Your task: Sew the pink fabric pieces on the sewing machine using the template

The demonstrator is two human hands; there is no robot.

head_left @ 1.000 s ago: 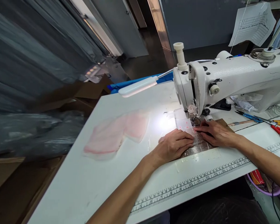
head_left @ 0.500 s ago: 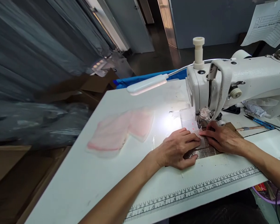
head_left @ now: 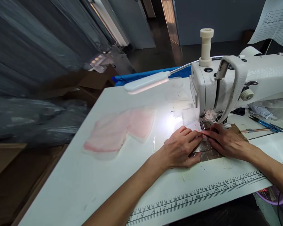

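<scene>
A sheer white piece of fabric (head_left: 190, 122) with small pink marks lies under the presser foot (head_left: 204, 125) of a white sewing machine (head_left: 257, 73). My left hand (head_left: 179, 149) presses down on it from the left, fingers bent together and thumb set apart. From the right, my right hand (head_left: 230, 141) pinches the fabric's near edge close to the foot, its fingertips nearly meeting the left ones. Beneath both hands shows the shiny bed plate (head_left: 211, 154). My fingers hide most of the fabric's near side. A pale ruffled rosette (head_left: 209, 115) hangs by the needle bar.
Sheer pink cut pieces (head_left: 113, 130) lie on the white table (head_left: 68, 175) to the left. A lamp (head_left: 147, 82) lights the sewing spot. Blue snips (head_left: 265, 123) rest at the right, and a ruler strip (head_left: 198, 199) runs along the front edge. Cardboard boxes (head_left: 94, 80) stand beyond the table.
The view has shifted slightly, and the machine appears larger and a little farther right. Both hands stay at the fabric by the presser foot, almost unmoved.
</scene>
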